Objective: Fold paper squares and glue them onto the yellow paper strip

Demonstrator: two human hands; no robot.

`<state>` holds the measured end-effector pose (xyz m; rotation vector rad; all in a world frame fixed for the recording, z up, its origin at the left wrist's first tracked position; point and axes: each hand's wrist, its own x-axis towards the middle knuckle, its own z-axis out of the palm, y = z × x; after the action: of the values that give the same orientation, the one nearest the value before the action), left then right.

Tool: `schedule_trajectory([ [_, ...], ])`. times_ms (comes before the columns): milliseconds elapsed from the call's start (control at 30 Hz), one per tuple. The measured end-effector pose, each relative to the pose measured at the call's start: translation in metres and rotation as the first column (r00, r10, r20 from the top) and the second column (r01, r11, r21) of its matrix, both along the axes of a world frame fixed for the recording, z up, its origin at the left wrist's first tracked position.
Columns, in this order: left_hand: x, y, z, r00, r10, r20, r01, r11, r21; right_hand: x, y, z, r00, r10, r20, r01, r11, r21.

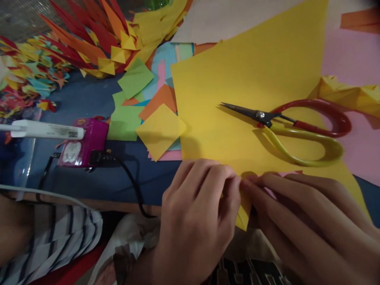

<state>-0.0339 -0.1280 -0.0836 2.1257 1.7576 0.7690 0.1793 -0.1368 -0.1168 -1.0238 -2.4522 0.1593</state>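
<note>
Near the front edge of the table, my left hand [198, 209] and my right hand [305, 213] meet at a small folded piece of yellow paper [244, 213]. The left fingers are curled, with thumb and forefinger pinching it. My right fingertips press on it from the other side, the fingers long and held together. Much of the folded piece is hidden by my hands. Just beyond them lies a large yellow sheet [252, 75]. Scissors [261, 115] with one red and one yellow handle rest on that sheet, blades pointing left.
Coloured paper squares [162, 130] overlap left of the sheet. A magenta power adapter [84, 142] with a white plug and black cord [130, 174] sits farther left. Folded red and orange paper spikes [89, 39] and a scrap heap [32, 75] lie behind. A person's striped garment [59, 237] shows lower left.
</note>
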Motion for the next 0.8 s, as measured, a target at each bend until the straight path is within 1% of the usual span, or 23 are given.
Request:
schedule_trajectory([
  [100,0.000,0.001,-0.001,1.000,-0.001,-0.012,0.001,1.000,0.010,0.000,0.001,0.000,0.999,0.046,0.024,-0.048,0.996,0.072],
  [133,0.000,0.001,-0.001,1.000,-0.001,-0.019,0.001,1.000,0.012,0.000,0.000,0.000,0.999,0.040,0.023,-0.042,0.996,0.073],
  [233,-0.002,-0.002,-0.002,0.999,-0.010,-0.034,0.011,0.999,0.052,-0.004,-0.004,-0.001,0.999,-0.042,-0.002,0.042,0.999,0.002],
  [300,-0.005,-0.008,-0.004,0.997,-0.044,-0.069,0.052,0.992,0.112,-0.006,-0.007,-0.002,0.997,-0.073,-0.006,0.073,0.996,-0.047],
  [433,-0.009,-0.023,-0.010,0.969,-0.123,-0.214,0.163,0.970,0.181,-0.006,-0.006,-0.005,0.997,-0.067,-0.026,0.066,0.996,-0.055],
  [533,-0.009,-0.029,-0.015,0.956,-0.145,-0.254,0.201,0.956,0.213,-0.007,-0.002,-0.003,0.995,-0.090,-0.041,0.088,0.995,-0.052],
  [600,-0.008,-0.030,-0.015,0.961,-0.136,-0.241,0.187,0.961,0.205,-0.010,0.000,0.000,0.994,-0.096,-0.046,0.094,0.995,-0.033],
  [700,-0.008,-0.030,-0.015,0.968,-0.087,-0.235,0.125,0.981,0.149,-0.015,0.001,0.003,0.994,-0.103,-0.047,0.104,0.994,0.020],
  [733,-0.007,-0.031,-0.015,0.972,-0.061,-0.226,0.096,0.985,0.146,-0.017,0.002,0.003,0.993,-0.108,-0.046,0.109,0.993,0.039],
  [800,-0.007,-0.033,-0.016,0.981,-0.012,-0.196,0.049,0.981,0.187,-0.019,0.002,0.002,0.992,-0.118,-0.038,0.121,0.990,0.073],
])
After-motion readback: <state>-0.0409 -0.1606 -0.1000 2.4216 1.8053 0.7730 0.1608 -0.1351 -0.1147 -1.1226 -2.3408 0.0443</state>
